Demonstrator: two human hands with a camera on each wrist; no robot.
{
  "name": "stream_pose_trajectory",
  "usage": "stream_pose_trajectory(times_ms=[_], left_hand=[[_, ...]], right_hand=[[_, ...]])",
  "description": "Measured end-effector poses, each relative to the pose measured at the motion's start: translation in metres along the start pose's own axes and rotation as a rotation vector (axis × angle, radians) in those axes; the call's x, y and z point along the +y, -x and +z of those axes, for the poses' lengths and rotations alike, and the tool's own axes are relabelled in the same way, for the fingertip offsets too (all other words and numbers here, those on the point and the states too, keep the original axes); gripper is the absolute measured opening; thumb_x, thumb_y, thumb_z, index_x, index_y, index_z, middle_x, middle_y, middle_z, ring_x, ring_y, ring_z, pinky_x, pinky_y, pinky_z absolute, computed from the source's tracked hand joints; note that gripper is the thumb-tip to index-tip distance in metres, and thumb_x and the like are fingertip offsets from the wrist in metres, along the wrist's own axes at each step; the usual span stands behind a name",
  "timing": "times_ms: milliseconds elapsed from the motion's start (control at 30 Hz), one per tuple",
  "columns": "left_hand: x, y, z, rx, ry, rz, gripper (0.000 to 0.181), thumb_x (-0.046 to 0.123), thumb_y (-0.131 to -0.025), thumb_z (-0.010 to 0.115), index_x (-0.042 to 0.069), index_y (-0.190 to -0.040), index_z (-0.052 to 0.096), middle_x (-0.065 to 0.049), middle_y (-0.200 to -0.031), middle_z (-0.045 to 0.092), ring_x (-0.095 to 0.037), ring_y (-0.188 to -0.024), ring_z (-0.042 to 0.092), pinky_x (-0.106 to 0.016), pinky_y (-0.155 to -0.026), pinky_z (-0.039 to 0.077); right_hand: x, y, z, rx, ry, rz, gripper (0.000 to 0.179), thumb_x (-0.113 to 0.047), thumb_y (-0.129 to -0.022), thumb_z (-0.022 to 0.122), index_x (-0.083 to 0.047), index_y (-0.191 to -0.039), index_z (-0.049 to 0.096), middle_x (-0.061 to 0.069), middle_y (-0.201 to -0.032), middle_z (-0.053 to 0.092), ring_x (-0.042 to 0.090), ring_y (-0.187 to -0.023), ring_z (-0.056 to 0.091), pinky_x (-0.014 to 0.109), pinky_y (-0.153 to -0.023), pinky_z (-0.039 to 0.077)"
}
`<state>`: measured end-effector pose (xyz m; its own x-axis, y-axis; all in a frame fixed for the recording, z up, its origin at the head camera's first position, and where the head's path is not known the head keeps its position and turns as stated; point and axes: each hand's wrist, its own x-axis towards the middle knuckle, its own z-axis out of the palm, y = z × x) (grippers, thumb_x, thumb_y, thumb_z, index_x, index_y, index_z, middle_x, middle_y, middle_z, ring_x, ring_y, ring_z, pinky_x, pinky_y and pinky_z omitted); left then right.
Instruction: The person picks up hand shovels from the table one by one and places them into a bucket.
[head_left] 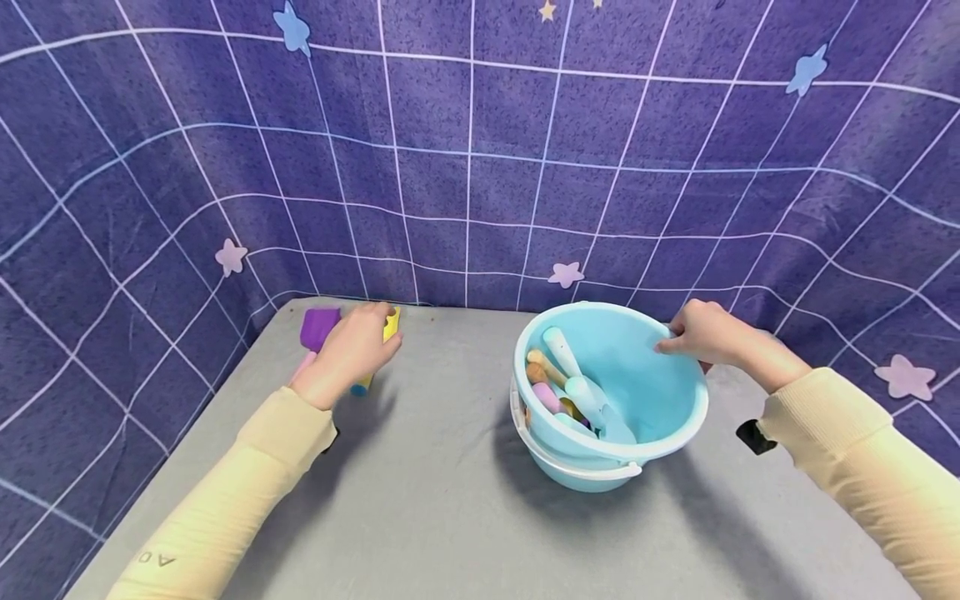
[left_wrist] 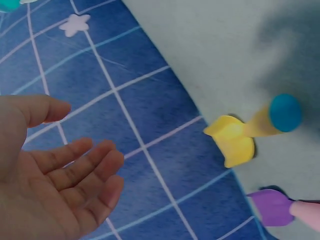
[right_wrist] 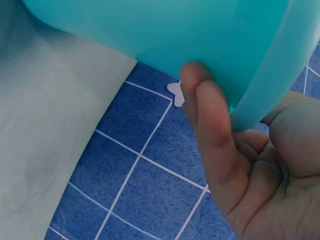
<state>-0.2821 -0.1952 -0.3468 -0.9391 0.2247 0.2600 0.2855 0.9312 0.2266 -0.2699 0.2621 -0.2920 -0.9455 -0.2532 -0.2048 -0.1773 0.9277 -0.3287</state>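
Observation:
My right hand (head_left: 705, 333) grips the far right rim of a light blue toy bucket (head_left: 652, 392), thumb inside and fingers outside against the wall (right_wrist: 165, 30). The bucket leans, its mouth facing me, and its white handle (head_left: 570, 471) hangs down the front. Inside lie several toy tools, among them a pale-handled one (head_left: 562, 350) and a pink end (head_left: 546, 397). My left hand (head_left: 352, 346), holding nothing, is above a yellow toy shovel (left_wrist: 232, 140) with a blue handle end. Beside that lies a purple shovel (head_left: 320, 327) with a pink handle; the hand partly hides both in the head view.
A grey tabletop (head_left: 442, 467) lies under everything. Purple-blue grid cloth (head_left: 465, 192) with stars rises behind it and along both sides. The two shovels lie near the back left corner, and the bucket stands right of the middle.

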Motion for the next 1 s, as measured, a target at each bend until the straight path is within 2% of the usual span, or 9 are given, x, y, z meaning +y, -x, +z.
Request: stream_pose_trajectory(times_ms=[233,400,500,733,867,1000], left_hand=[[-0.019,0.0,0.01,-0.076,0.046,-0.066,0.046,0.027,-0.09,0.057,-0.006,-0.121,0.053,-0.023,-0.11,0.062,-0.035,-0.1,0.06,-0.05,-0.082,0.047],[-0.03,-0.003,0.019,-0.135,0.033,-0.11,0.052,0.03,-0.089,0.057,-0.007,-0.124,0.051,-0.024,-0.108,0.062,-0.033,-0.089,0.06,-0.05,-0.078,0.048],[-0.035,-0.004,0.025,-0.159,0.031,-0.132,0.055,0.032,-0.088,0.057,-0.008,-0.125,0.05,-0.026,-0.112,0.06,-0.033,-0.091,0.059,-0.05,-0.081,0.047],[-0.043,-0.006,0.036,-0.165,0.034,-0.171,0.056,0.032,-0.087,0.058,-0.009,-0.124,0.05,-0.029,-0.116,0.058,-0.039,-0.1,0.059,-0.053,-0.084,0.046],[-0.046,-0.007,0.041,-0.171,0.039,-0.225,0.057,0.035,-0.087,0.057,-0.008,-0.124,0.05,-0.029,-0.117,0.058,-0.039,-0.101,0.059,-0.054,-0.082,0.047],[-0.048,-0.008,0.045,-0.167,0.031,-0.277,0.051,0.035,-0.086,0.057,-0.008,-0.115,0.054,-0.027,-0.104,0.061,-0.034,-0.084,0.06,-0.05,-0.068,0.05]], right_hand=[[-0.001,0.001,-0.001,-0.019,0.012,-0.001,0.027,-0.024,-0.086,0.066,-0.005,-0.068,0.061,0.002,-0.058,0.059,0.012,-0.048,0.061,0.028,-0.048,0.051],[-0.003,0.001,-0.003,-0.027,0.03,-0.017,0.03,-0.025,-0.086,0.067,-0.007,-0.064,0.057,0.001,-0.055,0.055,0.012,-0.046,0.061,0.027,-0.048,0.051],[-0.005,0.001,-0.003,-0.031,0.04,-0.016,0.031,-0.026,-0.086,0.068,-0.007,-0.064,0.058,0.001,-0.054,0.055,0.012,-0.045,0.061,0.027,-0.047,0.051],[-0.01,-0.001,-0.003,-0.034,0.049,0.021,0.028,-0.025,-0.085,0.069,0.001,-0.076,0.065,0.005,-0.06,0.06,0.013,-0.045,0.061,0.028,-0.047,0.051],[-0.014,-0.002,-0.004,-0.024,0.064,0.041,0.028,-0.024,-0.085,0.069,0.003,-0.077,0.064,0.007,-0.061,0.059,0.013,-0.046,0.061,0.028,-0.047,0.052],[-0.017,-0.003,-0.004,-0.02,0.077,0.054,0.029,-0.023,-0.085,0.068,0.005,-0.08,0.065,0.008,-0.062,0.061,0.013,-0.046,0.061,0.028,-0.047,0.051]])
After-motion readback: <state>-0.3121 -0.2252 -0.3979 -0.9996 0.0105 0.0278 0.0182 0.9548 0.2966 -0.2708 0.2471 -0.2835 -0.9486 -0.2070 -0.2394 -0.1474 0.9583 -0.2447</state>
